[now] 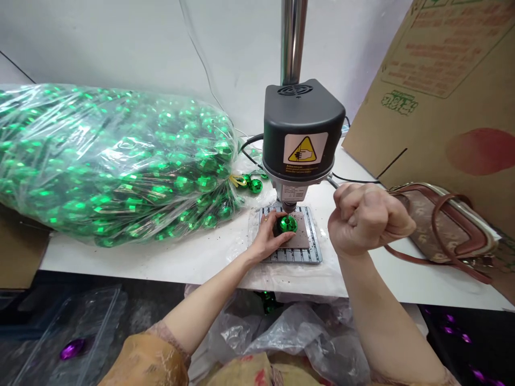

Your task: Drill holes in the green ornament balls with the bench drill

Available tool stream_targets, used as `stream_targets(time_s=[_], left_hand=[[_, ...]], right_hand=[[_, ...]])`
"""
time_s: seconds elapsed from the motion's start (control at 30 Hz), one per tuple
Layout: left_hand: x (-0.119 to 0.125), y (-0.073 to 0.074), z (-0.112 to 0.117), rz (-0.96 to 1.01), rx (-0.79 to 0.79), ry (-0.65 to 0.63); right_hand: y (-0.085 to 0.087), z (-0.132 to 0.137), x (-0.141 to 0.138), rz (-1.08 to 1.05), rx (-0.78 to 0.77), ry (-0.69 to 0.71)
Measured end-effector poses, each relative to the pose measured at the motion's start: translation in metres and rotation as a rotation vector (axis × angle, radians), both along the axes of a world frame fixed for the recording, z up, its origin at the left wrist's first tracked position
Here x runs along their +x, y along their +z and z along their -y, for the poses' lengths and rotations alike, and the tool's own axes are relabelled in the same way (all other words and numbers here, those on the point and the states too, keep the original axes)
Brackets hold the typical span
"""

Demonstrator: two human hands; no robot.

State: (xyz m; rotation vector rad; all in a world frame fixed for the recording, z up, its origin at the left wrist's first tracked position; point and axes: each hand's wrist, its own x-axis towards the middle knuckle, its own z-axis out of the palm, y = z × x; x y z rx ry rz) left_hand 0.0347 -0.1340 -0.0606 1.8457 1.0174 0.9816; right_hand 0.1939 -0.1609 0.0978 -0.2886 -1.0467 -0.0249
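Note:
My left hand (pixel 269 235) grips a shiny green faceted ball (pixel 287 223) and holds it on the slotted metal base plate (pixel 312 252) right under the spindle of a small black bench drill press (pixel 301 131). My right hand (pixel 364 217) is closed in a fist around the press's lever handle (pixel 331 182), which sticks out on the machine's right side; most of the handle is hidden inside the fist.
A big clear plastic bag (pixel 108 161) stuffed with green balls lies on the white table (pixel 209 254) at left, a few loose balls (pixel 253 184) by its mouth. A brown handbag (pixel 438 225) and a cardboard box (pixel 442 80) are at right. Plastic bags (pixel 281 332) hang below.

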Motion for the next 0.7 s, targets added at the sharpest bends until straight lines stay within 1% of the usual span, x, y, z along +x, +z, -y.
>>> stream_targets(time_s=[0.33, 0.53, 0.6, 0.63, 0.7], left_hand=[[0.001, -0.001, 0.002, 0.017, 0.001, 0.014], [0.002, 0.002, 0.002, 0.028, -0.009, 0.012], [0.001, 0.004, 0.002, 0.046, -0.027, 0.002], [0.002, 0.004, 0.002, 0.055, -0.035, -0.001], [0.002, 0.005, 0.003, 0.072, -0.05, -0.002]], right_hand=[[-0.009, 0.0, 0.004, 0.049, 0.025, -0.022], [-0.023, 0.002, 0.004, 0.069, 0.034, -0.029], [-0.02, 0.004, 0.001, 0.044, 0.031, -0.03], [-0.015, 0.004, 0.0, 0.018, 0.014, -0.03], [0.001, 0.004, -0.003, -0.049, -0.07, -0.028]])
